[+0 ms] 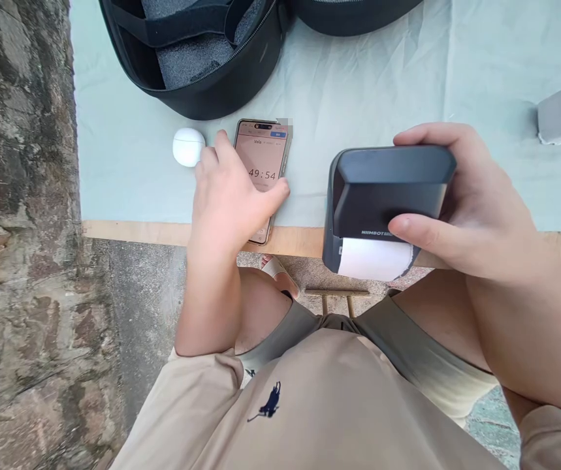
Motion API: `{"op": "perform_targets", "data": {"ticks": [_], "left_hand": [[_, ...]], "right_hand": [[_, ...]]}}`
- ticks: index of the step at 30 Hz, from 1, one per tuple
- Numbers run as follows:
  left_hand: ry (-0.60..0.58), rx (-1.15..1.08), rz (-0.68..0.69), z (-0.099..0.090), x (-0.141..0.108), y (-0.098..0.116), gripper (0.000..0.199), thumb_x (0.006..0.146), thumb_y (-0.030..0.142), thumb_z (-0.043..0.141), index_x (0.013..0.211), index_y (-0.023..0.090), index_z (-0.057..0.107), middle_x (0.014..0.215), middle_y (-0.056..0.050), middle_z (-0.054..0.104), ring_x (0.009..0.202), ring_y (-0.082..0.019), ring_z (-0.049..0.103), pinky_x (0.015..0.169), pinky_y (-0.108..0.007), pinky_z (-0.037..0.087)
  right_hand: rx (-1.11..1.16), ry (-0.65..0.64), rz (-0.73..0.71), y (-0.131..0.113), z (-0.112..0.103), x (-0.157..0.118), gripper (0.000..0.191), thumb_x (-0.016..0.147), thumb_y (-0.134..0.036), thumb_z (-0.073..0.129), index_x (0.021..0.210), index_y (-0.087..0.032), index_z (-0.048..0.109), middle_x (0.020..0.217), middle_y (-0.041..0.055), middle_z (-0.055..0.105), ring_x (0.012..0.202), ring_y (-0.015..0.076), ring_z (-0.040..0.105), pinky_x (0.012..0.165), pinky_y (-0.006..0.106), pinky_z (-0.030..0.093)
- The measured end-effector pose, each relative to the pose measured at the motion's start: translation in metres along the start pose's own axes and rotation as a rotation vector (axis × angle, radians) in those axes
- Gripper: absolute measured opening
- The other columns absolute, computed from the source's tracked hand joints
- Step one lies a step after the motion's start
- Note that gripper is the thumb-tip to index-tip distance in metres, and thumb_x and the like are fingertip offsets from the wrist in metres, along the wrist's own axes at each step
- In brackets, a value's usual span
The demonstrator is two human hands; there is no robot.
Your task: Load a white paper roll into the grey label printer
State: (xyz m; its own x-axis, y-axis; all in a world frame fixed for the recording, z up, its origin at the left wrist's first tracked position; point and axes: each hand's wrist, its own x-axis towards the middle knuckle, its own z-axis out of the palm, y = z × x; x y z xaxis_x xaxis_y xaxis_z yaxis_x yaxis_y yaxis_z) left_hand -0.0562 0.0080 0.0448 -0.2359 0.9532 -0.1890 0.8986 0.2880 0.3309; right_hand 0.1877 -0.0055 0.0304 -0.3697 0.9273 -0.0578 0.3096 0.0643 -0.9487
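Stone wall (16, 196) at 9 o'clock flanks a cloth-covered bench (368, 85). At 11, a black case (241, 85) gapes unzipped, showing grey foam (182, 57) and a strap (182, 31) inside. Between 2 and 3, over the near edge, the right hand (476, 209) clasps the printer (388, 170), thumb in front; its wide top runs 9 to 3, and paper (373, 258) (white) emerges toward 6. Near 10, the left hand (228, 202) has thumb and fingers spread astride the phone (263, 153) (contact unclear), whose long axis runs roughly 12 to 6. Beside those fingers sits a white pod (189, 147).
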Motion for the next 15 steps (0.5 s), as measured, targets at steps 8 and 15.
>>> {"op": "perform_targets", "data": {"ticks": [8,15], "left_hand": [[0.091,-0.079,-0.004,0.0094,-0.0023,0.0053,0.068,0.065,0.030,0.067,0.127,0.024,0.040,0.122,-0.014,0.052,0.131,-0.042,0.040,0.111,-0.062,0.033],[0.050,-0.094,0.006,0.0042,-0.0066,0.0017,0.075,0.061,0.037,0.074,0.127,0.028,0.040,0.125,-0.014,0.050,0.133,-0.045,0.037,0.112,-0.063,0.029]], "right_hand": [[0.003,-0.005,0.001,0.0009,-0.0013,-0.0004,0.064,0.070,-0.051,0.072,0.125,-0.031,0.047,0.103,0.0015,0.055,0.078,0.0089,0.056,0.055,0.020,0.054],[0.004,-0.010,0.005,0.0005,-0.0009,-0.0009,0.064,0.071,-0.052,0.072,0.125,-0.031,0.046,0.101,0.0015,0.055,0.075,0.0082,0.055,0.054,0.019,0.053]]}}
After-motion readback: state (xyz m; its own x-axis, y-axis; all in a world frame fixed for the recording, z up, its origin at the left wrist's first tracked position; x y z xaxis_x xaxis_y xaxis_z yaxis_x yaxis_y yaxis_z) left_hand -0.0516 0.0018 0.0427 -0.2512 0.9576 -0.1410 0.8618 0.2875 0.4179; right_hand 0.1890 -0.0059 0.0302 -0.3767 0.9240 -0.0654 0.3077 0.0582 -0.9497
